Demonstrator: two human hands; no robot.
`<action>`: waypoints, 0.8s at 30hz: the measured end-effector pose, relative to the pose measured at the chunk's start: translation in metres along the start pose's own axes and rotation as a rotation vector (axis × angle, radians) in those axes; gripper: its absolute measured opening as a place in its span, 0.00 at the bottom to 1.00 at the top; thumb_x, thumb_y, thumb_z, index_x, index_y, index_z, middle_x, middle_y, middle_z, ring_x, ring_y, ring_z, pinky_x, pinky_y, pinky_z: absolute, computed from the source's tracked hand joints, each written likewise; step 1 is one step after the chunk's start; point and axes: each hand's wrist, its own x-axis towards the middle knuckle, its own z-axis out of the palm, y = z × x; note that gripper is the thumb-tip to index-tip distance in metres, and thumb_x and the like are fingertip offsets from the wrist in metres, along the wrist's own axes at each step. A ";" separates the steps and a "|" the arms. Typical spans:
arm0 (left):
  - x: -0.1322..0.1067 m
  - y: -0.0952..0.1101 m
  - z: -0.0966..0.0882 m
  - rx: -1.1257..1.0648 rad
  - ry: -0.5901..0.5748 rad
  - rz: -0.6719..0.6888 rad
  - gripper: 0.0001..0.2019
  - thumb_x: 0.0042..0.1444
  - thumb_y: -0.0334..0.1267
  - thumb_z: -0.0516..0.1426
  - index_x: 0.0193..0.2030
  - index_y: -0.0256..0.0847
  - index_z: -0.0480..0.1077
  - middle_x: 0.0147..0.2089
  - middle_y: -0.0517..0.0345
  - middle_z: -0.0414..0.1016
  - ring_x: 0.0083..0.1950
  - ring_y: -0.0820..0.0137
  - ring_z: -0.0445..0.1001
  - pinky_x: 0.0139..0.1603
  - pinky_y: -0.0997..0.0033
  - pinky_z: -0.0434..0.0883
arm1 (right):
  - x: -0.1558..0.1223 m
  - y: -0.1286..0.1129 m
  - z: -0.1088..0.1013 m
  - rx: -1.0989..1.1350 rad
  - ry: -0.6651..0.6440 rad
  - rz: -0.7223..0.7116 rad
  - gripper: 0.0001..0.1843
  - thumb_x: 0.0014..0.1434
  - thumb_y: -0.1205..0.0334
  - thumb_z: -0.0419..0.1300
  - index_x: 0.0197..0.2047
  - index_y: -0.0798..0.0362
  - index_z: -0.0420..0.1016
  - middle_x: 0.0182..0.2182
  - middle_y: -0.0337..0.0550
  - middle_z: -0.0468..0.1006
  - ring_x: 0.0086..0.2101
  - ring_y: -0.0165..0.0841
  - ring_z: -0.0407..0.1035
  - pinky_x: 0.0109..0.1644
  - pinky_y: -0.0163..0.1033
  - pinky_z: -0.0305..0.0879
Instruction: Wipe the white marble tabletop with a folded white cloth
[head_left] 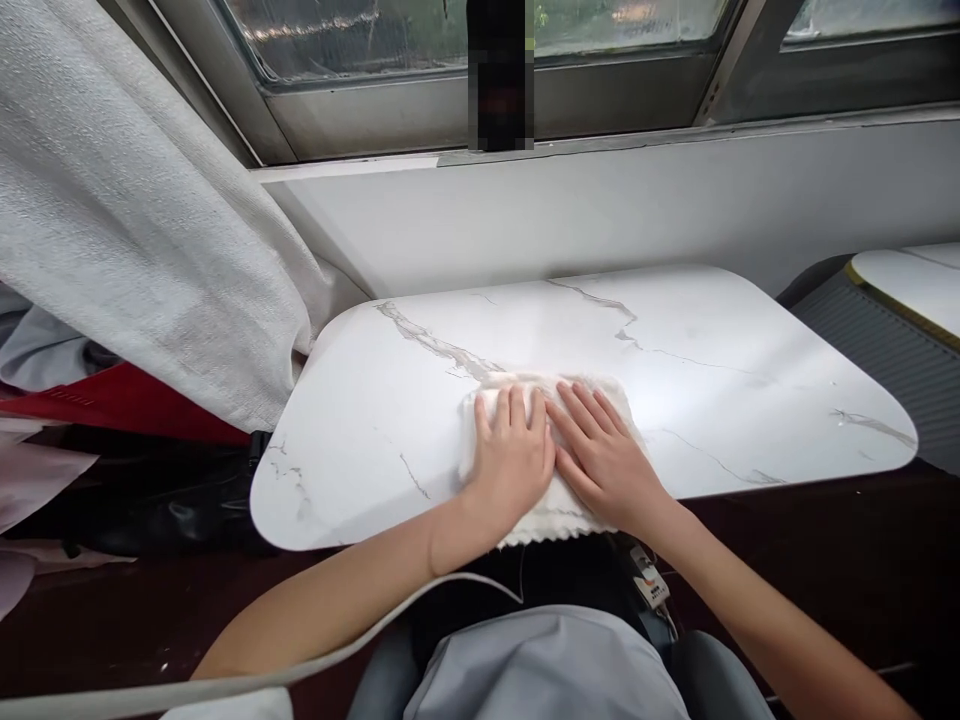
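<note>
1. Head view, left hand (510, 458): palm down, fingers straight and close together, pressed flat on cloth (559, 515); nothing clasped.
2. Right hand (606, 460): likewise flat on the cloth, fingers slightly fanned, its thumb side touching the left hand.
3. Cloth: white, folded (scalloped near edge overhangs the rim), lying at the table's near edge, about mid-width.
4. Table (712, 370): white marble-look top, grey veins, rounded corners.
5. Curtain (135, 230): pale, hanging beside the table's far-left corner.
6. Window (420, 110): metal frame above the sill behind.
7. Second table (911, 280): far right, well apart.
</note>
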 end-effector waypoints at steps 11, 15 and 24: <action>0.041 0.006 0.011 -0.105 -0.025 0.091 0.25 0.66 0.38 0.44 0.67 0.30 0.63 0.70 0.33 0.62 0.74 0.50 0.55 0.75 0.40 0.48 | 0.015 0.050 -0.010 0.068 -0.084 -0.020 0.33 0.70 0.46 0.40 0.75 0.43 0.49 0.73 0.42 0.50 0.71 0.41 0.41 0.74 0.60 0.43; 0.079 0.000 0.023 -0.172 0.013 0.095 0.23 0.67 0.39 0.44 0.64 0.34 0.65 0.70 0.40 0.63 0.74 0.57 0.55 0.76 0.46 0.46 | 0.046 0.084 -0.012 0.091 -0.126 -0.003 0.31 0.70 0.43 0.41 0.73 0.40 0.53 0.72 0.41 0.52 0.71 0.42 0.43 0.73 0.60 0.44; 0.164 -0.007 0.041 -0.220 0.092 0.019 0.19 0.66 0.35 0.45 0.59 0.35 0.68 0.66 0.41 0.68 0.70 0.58 0.62 0.75 0.48 0.46 | 0.130 0.145 -0.009 0.245 -0.098 0.085 0.28 0.63 0.49 0.53 0.63 0.49 0.69 0.67 0.49 0.63 0.67 0.49 0.53 0.69 0.60 0.51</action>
